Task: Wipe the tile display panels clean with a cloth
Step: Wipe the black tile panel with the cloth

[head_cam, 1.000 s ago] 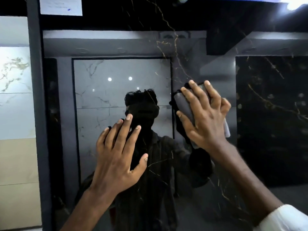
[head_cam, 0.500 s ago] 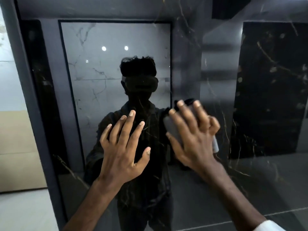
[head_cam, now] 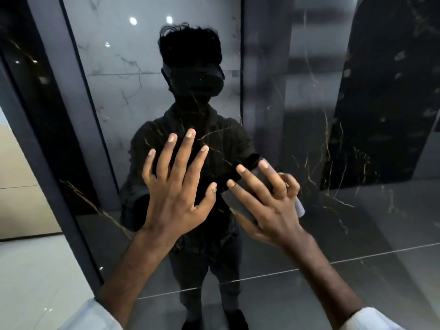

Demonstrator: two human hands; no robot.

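Left hand (head_cam: 176, 186) is flat on the glossy black tile panel (head_cam: 321, 144), fingers spread wide and straight, holding nothing. Just right of it, the right hand (head_cam: 266, 203) presses a grey cloth (head_cam: 298, 206) against the same panel, fingers mostly straight over it; looks folded, but it's mostly hidden.

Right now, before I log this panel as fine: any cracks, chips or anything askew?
Nothing stands out. The glossy black panel shows only its gold veining and reflections; the right hand presses the grey cloth flat against it.
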